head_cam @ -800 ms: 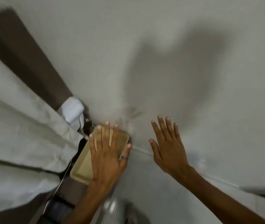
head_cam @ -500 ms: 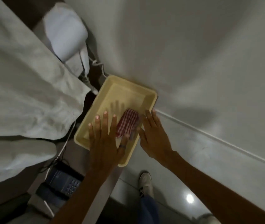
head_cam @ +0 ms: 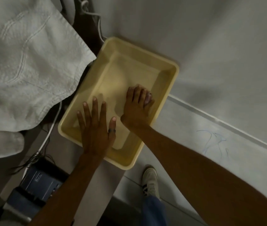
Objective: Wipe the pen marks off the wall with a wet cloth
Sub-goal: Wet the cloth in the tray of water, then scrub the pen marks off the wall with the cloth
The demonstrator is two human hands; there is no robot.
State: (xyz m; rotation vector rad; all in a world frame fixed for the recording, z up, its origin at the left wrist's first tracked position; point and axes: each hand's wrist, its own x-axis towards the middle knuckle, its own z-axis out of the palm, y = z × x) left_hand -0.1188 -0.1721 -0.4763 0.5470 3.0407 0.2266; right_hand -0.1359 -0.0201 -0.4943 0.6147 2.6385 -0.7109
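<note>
**Right hand down on the cloth in the yellow tub**

You look down into a yellow tub (head_cam: 170, 82) that stands close against the wall (head_cam: 219, 46). Your right hand (head_cam: 137, 108) is inside the tub, near its right side, with the fingers together and curled downward. Under the fingertips a small pale piece of the cloth (head_cam: 148, 97) shows; the rest of it is hidden by the hand. The fingers press on it or grip it, and I cannot tell which of the two.

Your left hand (head_cam: 97, 129) is held flat over the near left part of the tub, palm down, with the fingers spread apart and straight. It holds nothing. A dark ring (head_cam: 112, 130) sits on the thumb. I cannot tell if this hand touches the tub or only hovers above it.

The pen marks (head_cam: 214, 141) are thin blue scribbles on the lower band of the wall, to the right of your right forearm and well apart from the tub. A pale ridge (head_cam: 227, 124) runs along the wall just above them.

On the left a white bedsheet (head_cam: 28, 62) hangs, and its corner comes just beside the left rim of the tub. A white cable (head_cam: 51, 126) runs down beside the tub toward a dark blue box (head_cam: 38, 181) near the floor. Your white shoe (head_cam: 150, 180) shows below the tub.
</note>
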